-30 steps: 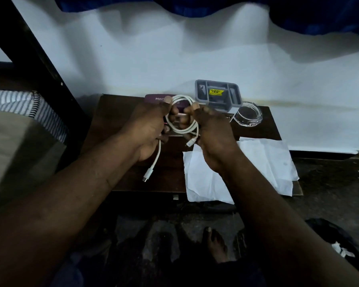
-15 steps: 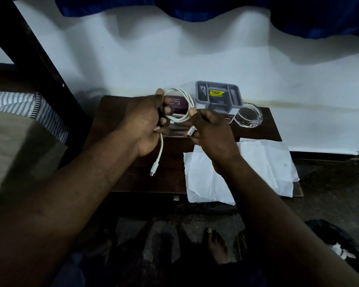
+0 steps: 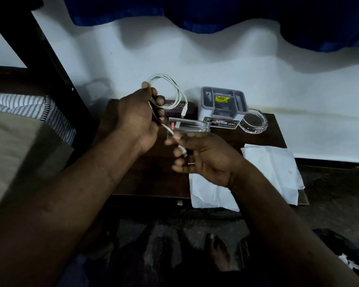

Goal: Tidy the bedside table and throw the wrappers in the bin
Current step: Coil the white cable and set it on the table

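My left hand (image 3: 140,117) grips a coiled white charging cable (image 3: 175,90) above the back of the dark wooden bedside table (image 3: 137,179). One plug hangs from the loop. The cable's free end runs down to my right hand (image 3: 205,160), which lies palm up with relaxed fingers; the other plug rests across them. A large white crumpled paper sheet (image 3: 276,170) hangs over the table's right front corner. At the bottom right stands a dark bin (image 3: 338,249) with a white scrap in it.
Along the table's back stand a maroon glasses case (image 3: 172,106), a clear pen box (image 3: 191,127), a grey desk organiser (image 3: 222,102) and a glass ashtray (image 3: 254,123). A bed with a striped sheet (image 3: 29,112) is at the left. My bare foot (image 3: 218,251) is below.
My left hand lifted the coil up and back. My right hand let go of the loop, dropped lower and turned palm up under the free end.
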A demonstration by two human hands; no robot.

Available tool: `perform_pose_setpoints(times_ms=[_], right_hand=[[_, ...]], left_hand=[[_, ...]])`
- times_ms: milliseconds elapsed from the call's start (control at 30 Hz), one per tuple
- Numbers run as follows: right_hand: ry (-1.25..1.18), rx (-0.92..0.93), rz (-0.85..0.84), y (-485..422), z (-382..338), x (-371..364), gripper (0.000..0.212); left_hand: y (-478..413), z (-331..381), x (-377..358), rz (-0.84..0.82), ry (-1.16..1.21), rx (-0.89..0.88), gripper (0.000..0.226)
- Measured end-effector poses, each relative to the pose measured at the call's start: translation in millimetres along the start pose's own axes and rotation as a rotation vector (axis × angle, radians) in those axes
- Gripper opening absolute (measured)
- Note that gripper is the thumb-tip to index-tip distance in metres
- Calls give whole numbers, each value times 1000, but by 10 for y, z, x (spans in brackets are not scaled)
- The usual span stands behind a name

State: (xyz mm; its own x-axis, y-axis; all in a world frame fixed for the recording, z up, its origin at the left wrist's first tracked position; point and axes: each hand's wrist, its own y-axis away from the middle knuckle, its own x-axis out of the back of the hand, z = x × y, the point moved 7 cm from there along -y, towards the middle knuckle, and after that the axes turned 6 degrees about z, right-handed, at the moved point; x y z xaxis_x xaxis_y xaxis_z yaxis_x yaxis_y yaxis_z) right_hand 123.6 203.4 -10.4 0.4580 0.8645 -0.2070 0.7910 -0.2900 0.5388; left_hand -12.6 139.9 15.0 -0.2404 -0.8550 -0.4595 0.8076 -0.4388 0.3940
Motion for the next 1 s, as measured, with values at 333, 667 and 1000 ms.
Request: perform_pose_setpoints(times_ms=[333, 667, 1000], right_hand=[[-278, 299, 295, -12, -303, 550, 9], [-115, 707, 581, 121, -501, 671, 5], [1010, 1174, 913, 285, -637, 405, 24]], left_hand=[[138, -38, -27, 101, -326, -116, 38], [161, -171, -149, -124, -435, -134, 34], [207, -213, -204, -205, -507, -219, 39]])
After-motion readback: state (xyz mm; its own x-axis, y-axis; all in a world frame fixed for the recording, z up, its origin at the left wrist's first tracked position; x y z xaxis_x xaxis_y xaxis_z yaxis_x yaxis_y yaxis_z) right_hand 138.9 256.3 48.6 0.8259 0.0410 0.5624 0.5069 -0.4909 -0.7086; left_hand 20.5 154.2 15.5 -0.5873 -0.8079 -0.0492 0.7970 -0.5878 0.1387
